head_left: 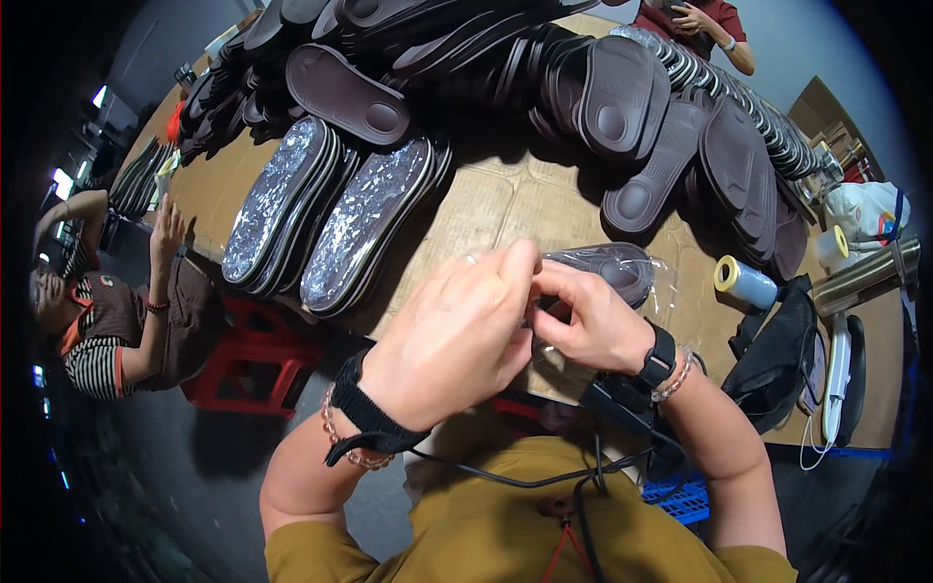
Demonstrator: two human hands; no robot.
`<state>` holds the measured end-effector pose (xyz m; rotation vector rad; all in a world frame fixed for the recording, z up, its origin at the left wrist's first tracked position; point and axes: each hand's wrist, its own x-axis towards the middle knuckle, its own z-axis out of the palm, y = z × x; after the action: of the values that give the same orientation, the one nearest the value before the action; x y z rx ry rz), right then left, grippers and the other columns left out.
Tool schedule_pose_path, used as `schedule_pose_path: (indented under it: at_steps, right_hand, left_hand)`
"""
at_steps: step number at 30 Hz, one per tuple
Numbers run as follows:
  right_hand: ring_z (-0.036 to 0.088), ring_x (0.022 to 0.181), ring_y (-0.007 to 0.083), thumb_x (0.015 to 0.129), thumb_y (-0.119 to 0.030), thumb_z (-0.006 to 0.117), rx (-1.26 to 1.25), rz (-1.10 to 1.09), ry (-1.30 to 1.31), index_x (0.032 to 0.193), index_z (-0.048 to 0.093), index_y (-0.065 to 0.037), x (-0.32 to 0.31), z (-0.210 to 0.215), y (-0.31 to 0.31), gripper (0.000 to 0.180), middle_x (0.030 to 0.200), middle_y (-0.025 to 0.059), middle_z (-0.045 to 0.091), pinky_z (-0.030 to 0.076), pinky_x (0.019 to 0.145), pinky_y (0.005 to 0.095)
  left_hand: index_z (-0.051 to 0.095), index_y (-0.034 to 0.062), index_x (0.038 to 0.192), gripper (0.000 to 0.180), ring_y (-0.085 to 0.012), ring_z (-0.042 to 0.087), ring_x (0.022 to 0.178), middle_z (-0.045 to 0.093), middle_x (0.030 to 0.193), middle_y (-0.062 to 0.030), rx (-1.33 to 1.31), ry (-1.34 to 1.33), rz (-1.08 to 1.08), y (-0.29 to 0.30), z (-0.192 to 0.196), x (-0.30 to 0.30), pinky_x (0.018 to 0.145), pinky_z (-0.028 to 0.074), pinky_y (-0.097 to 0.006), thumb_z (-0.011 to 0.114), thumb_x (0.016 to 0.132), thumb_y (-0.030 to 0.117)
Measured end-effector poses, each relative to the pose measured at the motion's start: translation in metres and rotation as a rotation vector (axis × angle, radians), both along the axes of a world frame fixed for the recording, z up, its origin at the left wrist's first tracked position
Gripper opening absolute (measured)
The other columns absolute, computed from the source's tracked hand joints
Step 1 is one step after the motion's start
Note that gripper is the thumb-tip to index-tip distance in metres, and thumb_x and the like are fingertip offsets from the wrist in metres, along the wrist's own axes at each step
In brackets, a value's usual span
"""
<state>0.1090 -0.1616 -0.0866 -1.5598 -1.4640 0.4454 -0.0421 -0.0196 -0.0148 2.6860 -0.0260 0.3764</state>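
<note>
My left hand (452,316) and my right hand (600,321) meet above the table's near edge, fingers bent and pinched together. What their fingertips grip is hidden behind the knuckles. Just beyond the right hand lies a dark brown insole (622,270) under clear plastic film (664,284), the film spreading past its right end. To the left stand two stacks of insoles, their top ones wrapped in shiny clear film: one outer stack (277,204) and one nearer my left hand (367,223).
Piles of bare dark insoles (622,97) cover the table's far side. At right are a film roll (745,282), a black bag (773,360) and a steel flask (865,277). A person (126,311) sits at left by a red stool (253,360); another person (695,24) is at the far side.
</note>
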Motion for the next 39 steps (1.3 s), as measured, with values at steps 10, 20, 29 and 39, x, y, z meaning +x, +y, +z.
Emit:
schedule_pose_path:
  at_steps: [10,20,29,39]
  right_hand:
    - [0.07,0.11,0.0353,0.087,-0.009,0.068,-0.157,-0.043,0.092,0.096,0.068,0.0,0.002,0.008,-0.006,0.013,0.136,0.025,0.063,0.061,0.08,0.0369]
    - [0.063,0.105,0.0339,0.08,-0.017,0.084,-0.11,-0.006,-0.422,0.107,0.059,-0.003,-0.006,0.032,-0.031,0.039,0.106,0.0137,0.064,0.048,0.096,0.0431]
    - [0.063,0.098,0.0301,0.08,-0.031,0.085,-0.229,-0.046,-0.549,0.105,0.064,-0.004,-0.011,0.025,-0.032,0.043,0.095,0.011,0.065,0.047,0.093,0.0419]
    - [0.067,0.085,0.0389,0.094,-0.023,0.07,-0.363,-0.197,-0.238,0.086,0.073,0.0,-0.008,0.021,-0.023,0.025,0.083,0.0183,0.069,0.052,0.08,0.0467]
  left_hand:
    - [0.05,-0.0015,0.111,0.044,-0.0427,0.07,0.086,0.07,0.085,-0.0222,-0.065,0.238,0.09,0.0,-0.012,0.012,0.075,0.057,-0.049,0.079,0.081,0.011]
    - [0.074,0.0069,0.086,0.01,-0.0373,0.072,0.081,0.072,0.08,-0.017,0.076,0.284,0.034,0.01,-0.013,0.02,0.074,0.058,-0.046,0.072,0.086,0.016]
    - [0.064,0.0002,0.092,0.022,-0.0432,0.07,0.079,0.069,0.079,-0.0228,0.039,0.289,-0.046,0.017,-0.021,0.024,0.074,0.055,-0.053,0.063,0.097,0.021]
    - [0.061,-0.0016,0.095,0.026,-0.0465,0.068,0.082,0.069,0.081,-0.025,-0.049,0.367,-0.084,0.021,-0.024,0.026,0.077,0.054,-0.055,0.054,0.102,0.022]
